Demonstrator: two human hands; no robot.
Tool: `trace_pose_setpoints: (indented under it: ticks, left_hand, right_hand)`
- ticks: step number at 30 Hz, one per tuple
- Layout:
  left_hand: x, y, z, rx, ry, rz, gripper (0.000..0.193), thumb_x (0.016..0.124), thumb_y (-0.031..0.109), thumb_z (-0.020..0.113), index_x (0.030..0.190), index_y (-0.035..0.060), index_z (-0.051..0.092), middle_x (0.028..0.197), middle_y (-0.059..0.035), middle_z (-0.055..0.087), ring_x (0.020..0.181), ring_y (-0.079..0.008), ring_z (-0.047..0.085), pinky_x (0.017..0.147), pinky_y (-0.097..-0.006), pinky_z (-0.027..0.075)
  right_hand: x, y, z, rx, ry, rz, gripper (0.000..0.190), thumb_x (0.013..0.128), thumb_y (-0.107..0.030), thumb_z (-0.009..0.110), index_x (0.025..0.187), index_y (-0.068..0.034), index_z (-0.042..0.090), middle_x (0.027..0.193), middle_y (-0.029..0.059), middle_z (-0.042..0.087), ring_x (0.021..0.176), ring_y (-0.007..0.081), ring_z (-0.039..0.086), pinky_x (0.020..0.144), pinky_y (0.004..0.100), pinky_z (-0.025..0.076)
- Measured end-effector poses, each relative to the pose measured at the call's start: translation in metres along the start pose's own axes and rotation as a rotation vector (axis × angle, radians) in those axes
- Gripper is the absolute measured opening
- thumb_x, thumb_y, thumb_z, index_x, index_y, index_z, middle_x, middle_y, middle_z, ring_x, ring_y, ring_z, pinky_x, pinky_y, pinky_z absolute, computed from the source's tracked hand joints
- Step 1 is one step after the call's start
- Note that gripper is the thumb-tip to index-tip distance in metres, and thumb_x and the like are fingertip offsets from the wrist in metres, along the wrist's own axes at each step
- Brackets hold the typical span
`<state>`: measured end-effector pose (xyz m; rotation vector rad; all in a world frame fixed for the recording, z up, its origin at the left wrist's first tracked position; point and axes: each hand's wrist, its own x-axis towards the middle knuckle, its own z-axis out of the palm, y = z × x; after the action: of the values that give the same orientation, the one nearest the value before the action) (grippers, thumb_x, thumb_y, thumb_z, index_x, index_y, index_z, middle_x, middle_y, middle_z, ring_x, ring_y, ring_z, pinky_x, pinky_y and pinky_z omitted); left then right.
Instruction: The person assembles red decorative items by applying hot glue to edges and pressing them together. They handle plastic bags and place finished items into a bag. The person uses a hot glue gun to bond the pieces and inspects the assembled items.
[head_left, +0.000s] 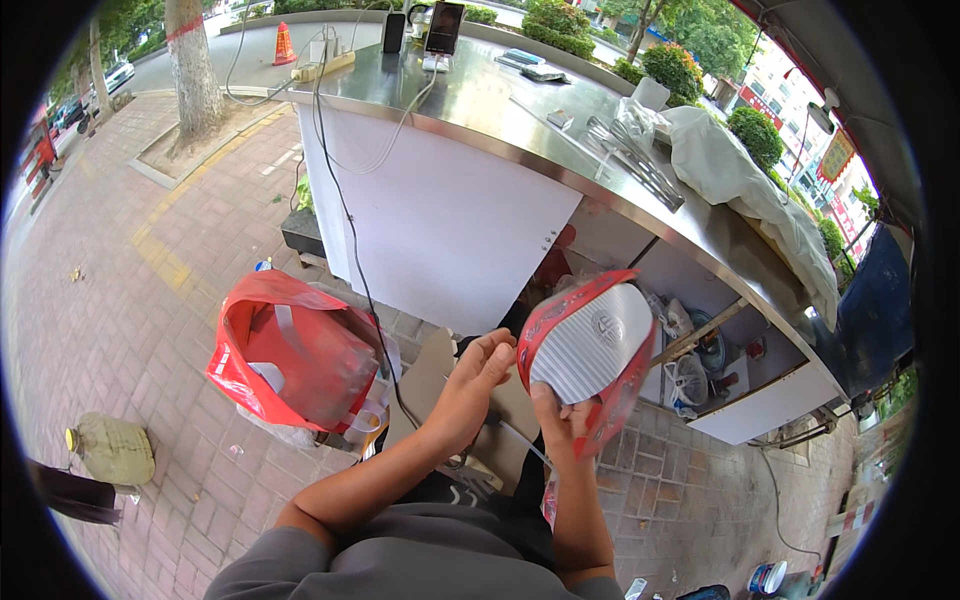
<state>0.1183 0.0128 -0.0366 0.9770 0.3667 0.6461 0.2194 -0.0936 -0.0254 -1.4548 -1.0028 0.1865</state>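
Observation:
My right hand grips the lower end of a red patterned article, which looks like a soft shoe or slipper with its underside towards me. A pale, ribbed sole-shaped panel with a round emblem fills its middle. My left hand hovers beside its left edge, fingers half bent, with nothing visible in it; whether the fingertips touch the edge I cannot tell. Below both hands lies a flat tan panel over my lap. A thin black cable hangs down from the counter towards it.
An open red bag stands to my left. Farther left is a large yellowish plastic jug. A steel-topped counter runs across in front, carrying phones, a power strip and metal tongs. Bags and bowls fill its open shelf.

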Motion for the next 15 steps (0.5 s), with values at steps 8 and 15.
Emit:
trace_pose_setpoints:
  ticks: [8, 15]
  left_hand:
    - [0.022, 0.022, 0.011, -0.485, -0.174, -0.173, 0.079, 0.104, 0.061, 0.018, 0.149, -0.0018, 0.032, 0.147, -0.0121, 0.047, 0.136, -0.0241, 0.044, 0.116, -0.0417, 0.031]
    - [0.034, 0.006, -0.027, -0.731, -0.605, -0.113, 0.066, 0.104, 0.051, 0.037, 0.149, 0.0032, 0.034, 0.148, -0.0146, 0.044, 0.134, -0.0247, 0.045, 0.112, -0.0387, 0.041]
  right_hand:
    - [-0.018, 0.001, 0.006, -0.715, -0.310, -0.554, 0.030, 0.078, -0.009, 0.068, 0.107, -0.003, 0.066, 0.100, 0.0137, 0.064, 0.097, 0.0340, 0.062, 0.092, 0.0477, 0.046]
    - [0.002, -0.017, 0.021, -0.952, -0.425, -0.499, 0.056, 0.085, -0.011, 0.056, 0.141, -0.006, 0.051, 0.145, 0.0088, 0.051, 0.135, 0.0265, 0.043, 0.116, 0.0447, 0.028]
